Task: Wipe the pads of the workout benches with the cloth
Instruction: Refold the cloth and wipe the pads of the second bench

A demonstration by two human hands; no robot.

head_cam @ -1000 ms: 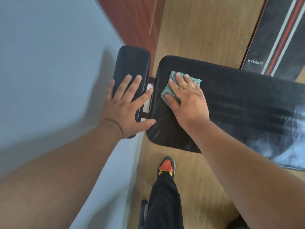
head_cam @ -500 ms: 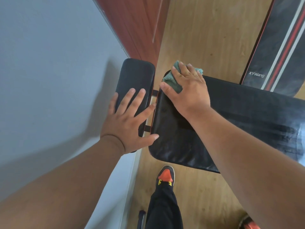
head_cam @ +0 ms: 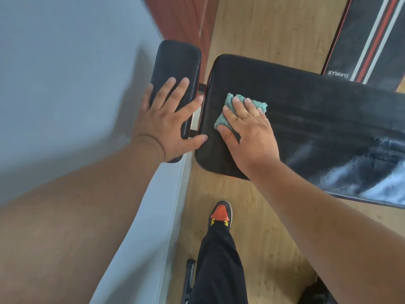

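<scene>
A long black bench pad (head_cam: 311, 119) runs from the middle to the right edge, with wet streaks at its right end. My right hand (head_cam: 247, 132) presses a folded teal cloth (head_cam: 230, 108) flat on the pad's left end. A smaller black pad (head_cam: 175, 69) stands just left of it, close to the wall. My left hand (head_cam: 168, 123) lies flat on the near part of that small pad, fingers spread, thumb reaching across the gap to the long pad.
A pale wall (head_cam: 65, 84) fills the left side, right beside the small pad. Another bench pad with red and white stripes (head_cam: 370, 38) lies at the top right. My leg and shoe (head_cam: 220, 216) stand on the wooden floor (head_cam: 269, 31) below the bench.
My right hand has slid the cloth back from the far left corner of the long pad toward me, onto the pad's middle. My left hand stays flat on the small pad.
</scene>
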